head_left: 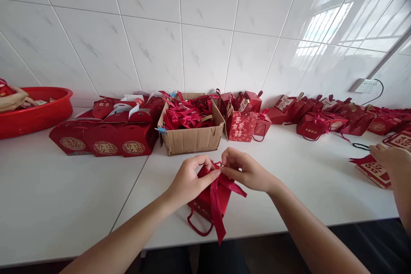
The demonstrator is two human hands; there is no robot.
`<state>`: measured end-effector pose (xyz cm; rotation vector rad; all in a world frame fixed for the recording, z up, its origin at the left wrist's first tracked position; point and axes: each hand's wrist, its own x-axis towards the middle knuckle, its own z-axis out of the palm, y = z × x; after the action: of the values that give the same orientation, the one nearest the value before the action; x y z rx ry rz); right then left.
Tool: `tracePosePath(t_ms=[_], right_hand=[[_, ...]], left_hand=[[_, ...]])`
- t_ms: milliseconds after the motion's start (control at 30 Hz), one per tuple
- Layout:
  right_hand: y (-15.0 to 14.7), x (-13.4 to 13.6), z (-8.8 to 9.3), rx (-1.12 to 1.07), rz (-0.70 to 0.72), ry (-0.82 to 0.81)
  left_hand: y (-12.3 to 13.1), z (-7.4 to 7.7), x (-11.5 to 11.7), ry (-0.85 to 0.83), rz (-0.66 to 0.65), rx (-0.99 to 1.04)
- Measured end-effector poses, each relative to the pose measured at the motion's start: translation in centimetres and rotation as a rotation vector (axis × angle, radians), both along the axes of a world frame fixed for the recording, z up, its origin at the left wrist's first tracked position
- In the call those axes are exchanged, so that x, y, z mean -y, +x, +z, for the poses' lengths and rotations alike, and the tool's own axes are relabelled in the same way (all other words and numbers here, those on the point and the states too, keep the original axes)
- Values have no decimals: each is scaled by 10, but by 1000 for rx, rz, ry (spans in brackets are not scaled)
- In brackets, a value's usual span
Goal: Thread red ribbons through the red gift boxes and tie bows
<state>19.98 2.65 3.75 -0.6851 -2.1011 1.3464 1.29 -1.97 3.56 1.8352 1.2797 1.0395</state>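
A small red gift box (205,201) lies on the white table in front of me, with a twisted red cord handle (199,230) hanging toward the near edge. At the top of the box, a dark red ribbon (217,212) is pinched by my left hand (192,180) between thumb and forefinger. My right hand (245,170) meets it there, its thumb and fingers closed on the same ribbon. One ribbon tail hangs down over the box and another points right. The exact shape of the knot between my fingertips is hidden.
Behind my hands stands a cardboard box (192,141) full of red ribbons. Red gift boxes (107,139) are lined up left of it, and more (242,126) stand to the right. A red basin (61,111) is at far left. Co-workers' hands (385,156) show at both sides.
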Motion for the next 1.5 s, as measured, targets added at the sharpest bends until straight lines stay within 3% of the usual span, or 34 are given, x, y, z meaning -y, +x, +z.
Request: tracePosePath(t_ms=[267, 533, 833, 1067, 1300, 1500], right_hand=[[3, -10, -12, -109, 26, -157], [16, -14, -17, -73, -38, -103], [15, -14, -14, -118, -31, -96], [16, -25, -25, -320, -35, -212], [18, -25, -25, -286, -28, -175], [26, -24, -13, -121, 72, -148]], left_hand=[[-2, -5, -1, 4, 5, -10], [-3, -7, -1, -4, -26, 1], [3, -6, 0, -18, 55, -1], [5, -9, -1, 43, 3, -37], [1, -12, -1, 70, -15, -58], [-8, -4, -1, -11, -205, 18]])
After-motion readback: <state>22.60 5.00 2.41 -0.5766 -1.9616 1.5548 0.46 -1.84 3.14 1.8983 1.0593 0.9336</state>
